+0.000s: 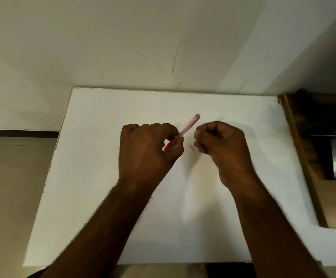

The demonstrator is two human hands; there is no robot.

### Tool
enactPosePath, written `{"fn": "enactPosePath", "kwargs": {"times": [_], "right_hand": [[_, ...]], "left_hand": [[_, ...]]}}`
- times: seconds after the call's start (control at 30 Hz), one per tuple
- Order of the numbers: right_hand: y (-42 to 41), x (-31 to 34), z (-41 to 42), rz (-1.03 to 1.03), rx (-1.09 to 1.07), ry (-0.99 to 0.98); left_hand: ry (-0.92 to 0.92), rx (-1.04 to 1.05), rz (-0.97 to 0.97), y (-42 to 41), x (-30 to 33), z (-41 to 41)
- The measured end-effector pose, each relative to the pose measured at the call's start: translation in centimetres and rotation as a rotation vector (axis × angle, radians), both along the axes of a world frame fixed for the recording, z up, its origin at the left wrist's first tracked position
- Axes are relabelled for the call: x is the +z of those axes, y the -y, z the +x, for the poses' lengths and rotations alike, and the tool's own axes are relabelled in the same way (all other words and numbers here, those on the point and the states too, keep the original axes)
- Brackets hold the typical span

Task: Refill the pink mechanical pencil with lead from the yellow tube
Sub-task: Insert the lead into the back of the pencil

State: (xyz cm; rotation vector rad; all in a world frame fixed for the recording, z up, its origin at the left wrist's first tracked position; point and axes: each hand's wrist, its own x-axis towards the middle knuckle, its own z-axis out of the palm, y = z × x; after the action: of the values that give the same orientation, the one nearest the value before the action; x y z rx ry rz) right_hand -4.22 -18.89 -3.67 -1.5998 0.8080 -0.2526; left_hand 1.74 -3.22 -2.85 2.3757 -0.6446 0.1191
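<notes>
Overhead, the head view looks down on a white table [103, 197] set against a pale wall [123, 47]. Left of centre, the left hand [147, 149] pinches the pink mechanical pencil [187, 128] between thumb and curled fingers, its capped end tilted up toward the far right. Just beside it, apart from the pencil, the right hand [221, 143] is curled with a small pink piece [192, 147] showing at its fingertips; whether it grips that piece is unclear. Far right stands a wooden unit [311, 157].

Over the white table [103, 197], the left hand [147, 149] pinches the pink pencil [185, 130]; the right hand [221, 145] is curled beside it.
</notes>
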Motion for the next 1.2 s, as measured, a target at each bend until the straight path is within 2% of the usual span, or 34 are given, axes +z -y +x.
{"fn": "enactPosePath", "kwargs": {"times": [0.03,0.1,0.2,0.27,0.57,0.9,1.2], "right_hand": [[0.0,0.5,0.0,0.149,-0.021,0.099],[0.0,1.4,0.0,0.314,-0.03,0.215],[0.0,2.1,0.0,0.423,-0.051,0.279],[0.0,2.3,0.0,0.418,-0.06,0.283],[-0.2,2.3,0.0,0.116,0.007,0.286],[-0.1,1.6,0.1,-0.051,0.053,0.281],[0.4,1.6,-0.4,-0.465,0.152,0.195]], "left_hand": [[0.002,0.001,0.001,0.0,0.0,0.0],[0.003,-0.001,0.003,0.0,-0.1,0.0],[0.001,0.0,0.006,0.1,-0.1,0.1],[0.003,0.005,0.011,0.1,-0.1,0.1],[0.027,0.008,0.073,-0.1,-0.2,0.1],[0.031,0.012,0.125,-0.2,0.1,0.2],[0.042,-0.014,0.183,-0.2,-0.1,0.3]]}}
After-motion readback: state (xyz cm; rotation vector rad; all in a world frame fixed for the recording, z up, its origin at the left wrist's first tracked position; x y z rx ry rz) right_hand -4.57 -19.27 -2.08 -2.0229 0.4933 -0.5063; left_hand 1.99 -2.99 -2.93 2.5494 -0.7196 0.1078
